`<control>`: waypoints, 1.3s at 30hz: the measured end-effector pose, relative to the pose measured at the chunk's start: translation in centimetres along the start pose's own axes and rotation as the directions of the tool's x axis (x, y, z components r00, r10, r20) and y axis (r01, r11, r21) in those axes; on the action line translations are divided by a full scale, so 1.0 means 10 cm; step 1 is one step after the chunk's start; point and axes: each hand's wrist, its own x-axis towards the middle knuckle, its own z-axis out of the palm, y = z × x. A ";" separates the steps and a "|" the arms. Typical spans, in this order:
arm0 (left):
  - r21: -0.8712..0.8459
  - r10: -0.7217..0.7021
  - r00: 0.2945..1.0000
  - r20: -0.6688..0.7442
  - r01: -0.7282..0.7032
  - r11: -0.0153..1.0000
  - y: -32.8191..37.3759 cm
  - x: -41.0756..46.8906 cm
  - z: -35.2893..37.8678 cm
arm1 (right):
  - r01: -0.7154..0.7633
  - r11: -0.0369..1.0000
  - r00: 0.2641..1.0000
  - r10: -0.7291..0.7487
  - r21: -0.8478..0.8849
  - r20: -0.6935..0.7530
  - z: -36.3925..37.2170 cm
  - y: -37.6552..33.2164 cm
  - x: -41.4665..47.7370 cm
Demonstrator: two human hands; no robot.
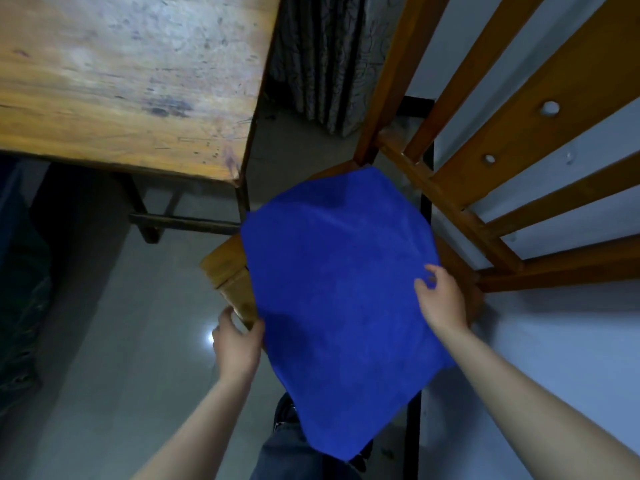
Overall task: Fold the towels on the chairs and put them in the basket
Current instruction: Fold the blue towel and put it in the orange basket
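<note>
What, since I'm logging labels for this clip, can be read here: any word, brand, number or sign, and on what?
No word, label, brand, number or sign can be read in this view.
blue towel: plain, no tag showing.
wooden table: only scratches and stains, no letters.
chair: bare wood.
curtain: a pattern, no writing.

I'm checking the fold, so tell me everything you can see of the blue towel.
The blue towel is plain, soft-looking cloth like microfibre, unfolded and nearly flat. It lies spread over the seat of the wooden chair, its near end hanging off. The left hand holds its left edge, the right hand pinches its right edge.
</note>
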 end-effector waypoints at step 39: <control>-0.105 -0.144 0.960 0.241 0.173 0.979 -1.11 -1.00 -0.13 | -0.192 0.879 0.973 0.112 0.437 0.201 -0.18 1.52 -1.15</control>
